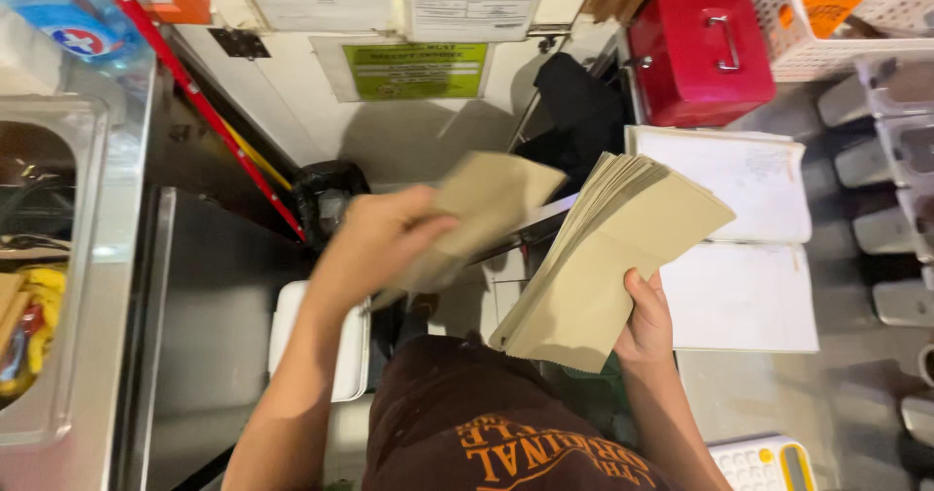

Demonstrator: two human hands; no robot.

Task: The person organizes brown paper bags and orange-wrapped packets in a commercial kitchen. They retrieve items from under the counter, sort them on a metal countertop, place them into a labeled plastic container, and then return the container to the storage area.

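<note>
Your right hand (647, 327) grips the bottom edge of a thick stack of tan paper bags (608, 257), fingers closed around it, while just left of the stack your left hand (384, 243) pinches a single blurred bag (477, 209), with an open ledger (739, 243) lying behind the stack and a red cash box (699, 55) beyond it.

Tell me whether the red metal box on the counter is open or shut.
Shut. The red box has its lid lying flat and closed, with its metal handle folded down on top.

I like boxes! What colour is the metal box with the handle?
The metal box is red, seen in the head view.
</note>
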